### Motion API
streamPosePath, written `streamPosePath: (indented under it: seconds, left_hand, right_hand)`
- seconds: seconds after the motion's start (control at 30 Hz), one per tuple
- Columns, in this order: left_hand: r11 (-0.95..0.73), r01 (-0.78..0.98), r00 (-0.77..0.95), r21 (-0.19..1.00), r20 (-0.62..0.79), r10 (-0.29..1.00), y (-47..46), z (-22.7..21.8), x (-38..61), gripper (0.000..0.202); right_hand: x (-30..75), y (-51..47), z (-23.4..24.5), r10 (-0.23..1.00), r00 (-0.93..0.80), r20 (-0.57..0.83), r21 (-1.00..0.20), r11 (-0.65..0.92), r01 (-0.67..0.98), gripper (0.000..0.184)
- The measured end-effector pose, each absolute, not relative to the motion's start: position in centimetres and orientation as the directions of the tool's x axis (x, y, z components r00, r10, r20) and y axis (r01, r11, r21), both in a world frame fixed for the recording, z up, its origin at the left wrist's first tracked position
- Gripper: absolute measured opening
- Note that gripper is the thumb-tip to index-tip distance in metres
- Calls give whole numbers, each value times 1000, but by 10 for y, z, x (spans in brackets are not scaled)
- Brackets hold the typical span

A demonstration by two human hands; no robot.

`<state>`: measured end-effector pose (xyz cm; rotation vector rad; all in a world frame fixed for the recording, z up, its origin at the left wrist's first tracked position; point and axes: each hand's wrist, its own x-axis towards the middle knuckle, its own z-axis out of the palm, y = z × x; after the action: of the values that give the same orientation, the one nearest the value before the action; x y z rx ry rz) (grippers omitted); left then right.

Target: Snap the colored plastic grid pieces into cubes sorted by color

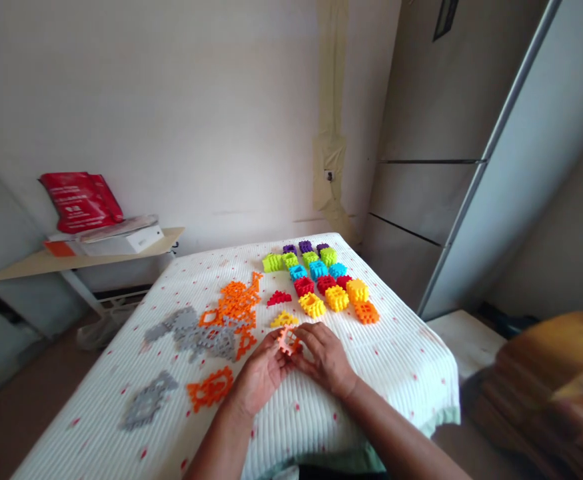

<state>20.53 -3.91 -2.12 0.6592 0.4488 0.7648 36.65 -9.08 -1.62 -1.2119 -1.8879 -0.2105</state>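
Between my two hands, just above the front part of the table, is an orange interlocking building piece (289, 341) with notched edges. My left hand (264, 370) grips it from the left side, palm turned up. From the right, the fingers of my right hand (324, 357) close on the same piece. A flat yellow piece (284, 319) lies just beyond my fingers, and a red piece (278, 298) lies behind that. To the left of my hands are a pile of flat orange pieces (236, 303) and a separate orange group (210, 389).
Grey pieces (204, 339) lie left of the orange pile, with another grey group (148, 400) nearer the front. Cubes stand in colour rows at the back right, among them a yellow cube (312, 305) and an orange cube (366, 313). A fridge (421, 180) stands at right.
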Motion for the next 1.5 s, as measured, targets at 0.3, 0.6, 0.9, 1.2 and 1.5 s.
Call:
streamPosePath:
  seconds: [0.3,0.6,0.9,1.2,1.5]
  left_hand:
    - [502,-397,660,768,-141,738,-39,-20,205,37]
    - [486,-391,677,782,-113,727,-35,-26,204,31]
    - [400,-444,611,802,-56,790,-42,-21,205,28]
    - [-218,684,46,696,257,965,35,7,158,22]
    - [-179,953,138,244,177,975,74,16,178,20]
  right_hand:
    - [441,-103,-13,547,255,797,-331,43,943,27]
    - [484,-110,-15,649,410,641,-183,-389,903,28]
    - [482,-107,-18,697,410,588,-104,-438,893,31]
    - [484,-103,-25,609,253,751,-93,-282,955,36]
    - [483,-103,-27,570,141,810,-66,-150,986,33]
